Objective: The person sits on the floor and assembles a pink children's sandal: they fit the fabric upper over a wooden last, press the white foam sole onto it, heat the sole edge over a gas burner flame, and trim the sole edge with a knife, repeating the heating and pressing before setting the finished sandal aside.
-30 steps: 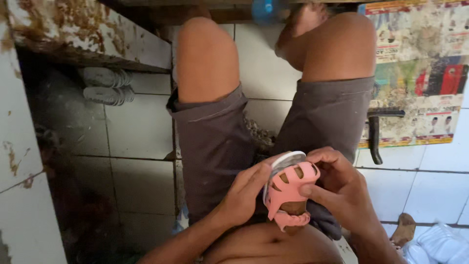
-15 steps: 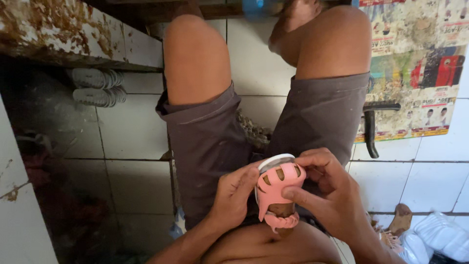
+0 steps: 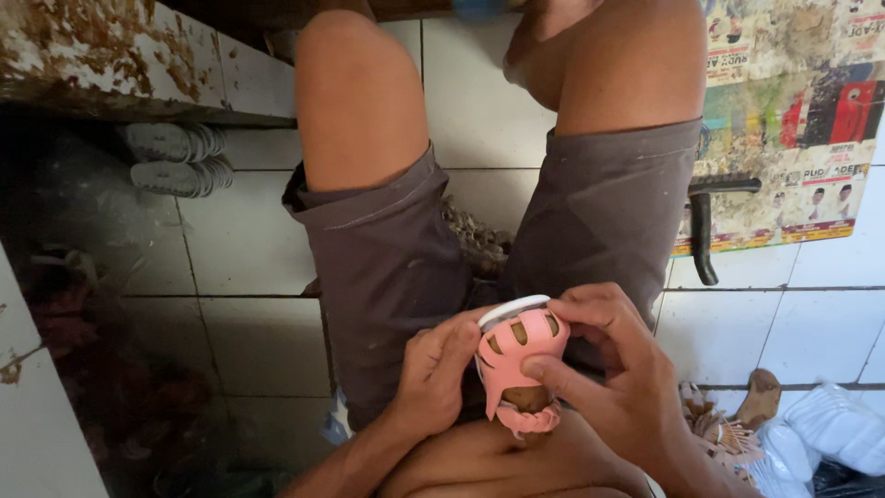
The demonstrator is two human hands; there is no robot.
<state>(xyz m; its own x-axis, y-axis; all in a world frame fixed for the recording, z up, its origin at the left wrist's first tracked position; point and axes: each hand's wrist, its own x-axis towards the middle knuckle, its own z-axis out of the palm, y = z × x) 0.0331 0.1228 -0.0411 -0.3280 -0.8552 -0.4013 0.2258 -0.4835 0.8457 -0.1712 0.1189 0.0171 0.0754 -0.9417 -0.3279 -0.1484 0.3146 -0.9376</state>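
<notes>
1. Clearly, both hands work on one small pink sandal [image 3: 518,369], which sits over the lap, between the thighs and just above the grey shorts [image 3: 387,277].
2. The left hand [image 3: 433,373] is closed around the left side of the sandal; its fingers curl on the edge and its thumb presses near the white sole [image 3: 512,309].
3. The right hand [image 3: 618,369] is closed on the right side. Its thumb lies across the front straps and its other fingers wrap behind the sandal, so I cannot see how they sit at the back.
4. The sandal stands nearly upright, the white sole edge on top and the braided strap [image 3: 527,420] at the bottom, close to the knee.
5. To do this handling well, I think the left hand should keep the sole steady while the right thumb does the pressing, so that the straps do not twist.
6. The pressure should go slowly along the strap, not at one point only; a small soft sandal will bend easily, in my judgement.
7. It is better to keep the sandal over the lap, so a slip drops it on the shorts and not on the tiled floor [image 3: 258,249].
8. Near the right side lie more sandals [image 3: 728,420] and white soles [image 3: 830,429]; a black tool [image 3: 705,235] lies on the floor beside a printed paper [image 3: 793,120].
9. White soles [image 3: 175,157] also lie under the stained ledge [image 3: 120,55] at the left, well apart from the hands.
</notes>
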